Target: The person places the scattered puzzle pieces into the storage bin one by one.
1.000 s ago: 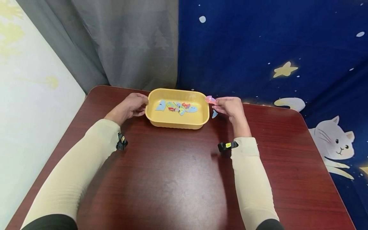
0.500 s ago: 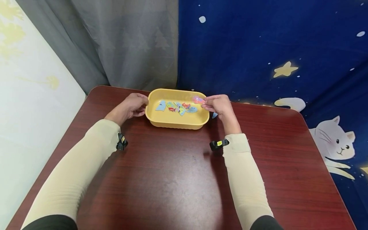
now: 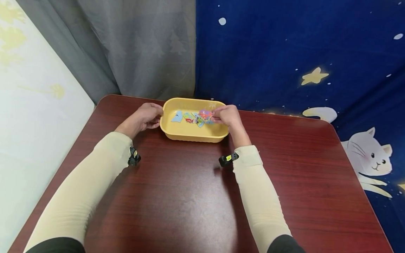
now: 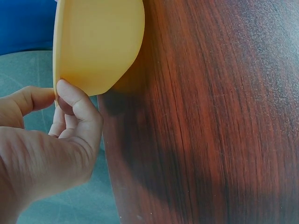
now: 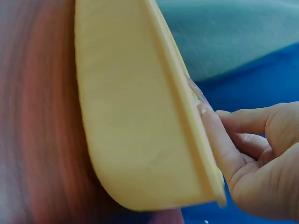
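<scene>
A yellow plastic basin stands at the far side of the table, with several flat, colourful puzzle-like pieces on its bottom. My left hand pinches the left end of its rim between thumb and fingers, as the left wrist view shows close up. Over the basin's right half, my right hand pinches a pink flat piece between thumb and fingertips. That pink piece overlaps some of the pieces below. In the right wrist view, the basin wall hides most of it.
The dark red wooden table stretches in front of the basin and to both sides. Behind its far edge hang a grey curtain and a blue curtain. A white panel borders the left side.
My right hand has carried the pink piece leftward, from beside the basin's right rim to over its inside. A blue piece right of the basin is now hidden. The left hand stays put.
</scene>
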